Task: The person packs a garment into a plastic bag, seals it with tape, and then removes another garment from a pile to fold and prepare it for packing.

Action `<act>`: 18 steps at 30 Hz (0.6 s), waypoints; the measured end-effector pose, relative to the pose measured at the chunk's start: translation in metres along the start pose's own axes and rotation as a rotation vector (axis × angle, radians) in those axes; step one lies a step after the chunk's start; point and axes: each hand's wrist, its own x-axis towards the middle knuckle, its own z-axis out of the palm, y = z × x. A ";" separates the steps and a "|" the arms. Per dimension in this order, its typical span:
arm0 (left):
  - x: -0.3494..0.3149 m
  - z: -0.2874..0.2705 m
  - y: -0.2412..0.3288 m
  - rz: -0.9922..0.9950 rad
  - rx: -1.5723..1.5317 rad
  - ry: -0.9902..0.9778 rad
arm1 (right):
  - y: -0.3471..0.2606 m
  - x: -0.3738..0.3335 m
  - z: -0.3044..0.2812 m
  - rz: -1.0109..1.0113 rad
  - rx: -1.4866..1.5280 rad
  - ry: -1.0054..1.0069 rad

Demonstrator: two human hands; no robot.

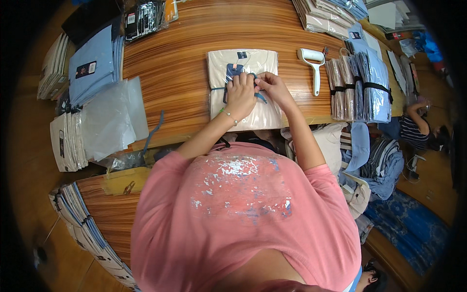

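Note:
A stack of folded cream garments in clear plastic [268, 109] lies on the table in front of me. A dark blue tag [233, 71] shows on the top one, partly under my fingers. A narrow blue strap [217, 88] runs across the stack. My left hand [241, 97] rests on top with its fingers laid over the plastic and the strap; its thumb is hidden. Close beside it, my right hand [272, 87] pinches the strap near the middle of the stack. A loose strap end pokes out below the fingers.
A white lint roller [314, 68] lies to the right, beside strapped bundles of packed garments [362, 87]. Blue packed shirts [92, 68] and clear plastic sleeves [109, 114] are at the left. Another blue strap [154, 129] hangs over the near table edge. A person [416, 126] is at the far right.

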 end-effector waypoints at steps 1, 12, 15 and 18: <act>0.000 0.000 0.001 -0.001 0.006 0.007 | -0.001 0.001 0.000 -0.017 -0.029 0.000; 0.002 -0.013 0.002 -0.028 -0.068 -0.060 | -0.014 0.005 -0.050 -0.009 -0.427 -0.100; 0.005 -0.010 0.003 -0.069 -0.101 -0.105 | -0.002 -0.017 -0.044 -0.336 -0.770 -0.174; 0.005 -0.009 0.005 -0.121 -0.156 -0.100 | -0.008 -0.017 -0.029 -0.625 -0.864 -0.020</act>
